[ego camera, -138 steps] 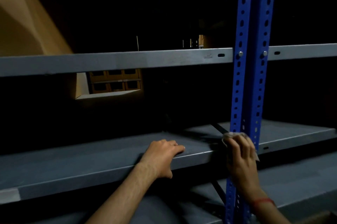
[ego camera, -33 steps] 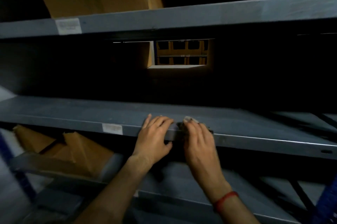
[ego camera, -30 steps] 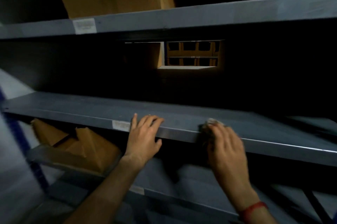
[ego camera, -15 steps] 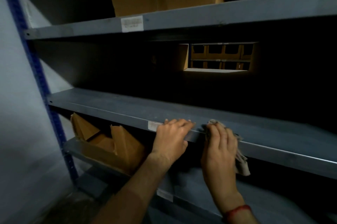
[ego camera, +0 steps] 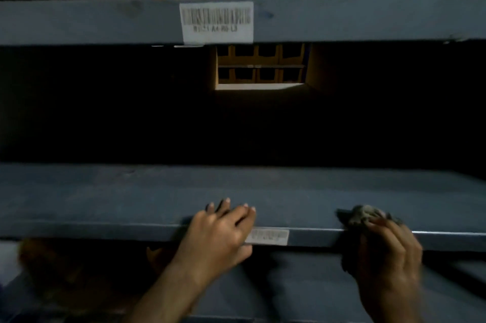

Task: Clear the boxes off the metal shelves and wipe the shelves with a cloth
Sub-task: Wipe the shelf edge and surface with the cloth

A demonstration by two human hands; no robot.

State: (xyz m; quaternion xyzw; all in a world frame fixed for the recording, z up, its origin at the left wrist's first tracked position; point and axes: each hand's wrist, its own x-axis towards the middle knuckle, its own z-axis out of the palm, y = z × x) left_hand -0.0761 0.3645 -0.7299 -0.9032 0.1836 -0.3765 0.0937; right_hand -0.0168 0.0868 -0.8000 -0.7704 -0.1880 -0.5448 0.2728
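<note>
a white barcode label (ego camera: 217, 21) is stuck to the front lip of the upper shelf (ego camera: 79, 22). it carries a row of black bars with a blurred line of print beneath. a smaller pale label (ego camera: 268, 236), too smeared to read, sits on the front lip of the lower shelf (ego camera: 79, 230). far back in the dark is a lit rectangular opening (ego camera: 260, 67). through it, brown compartments (ego camera: 268, 55) show in two rows, with a pale strip (ego camera: 259, 86) along the bottom edge. a pale surface (ego camera: 6, 262) shows low at the far left.

Left hand (ego camera: 218, 238), right hand (ego camera: 389, 251), cloth (ego camera: 359, 215) on shelf (ego camera: 105, 204)
</note>
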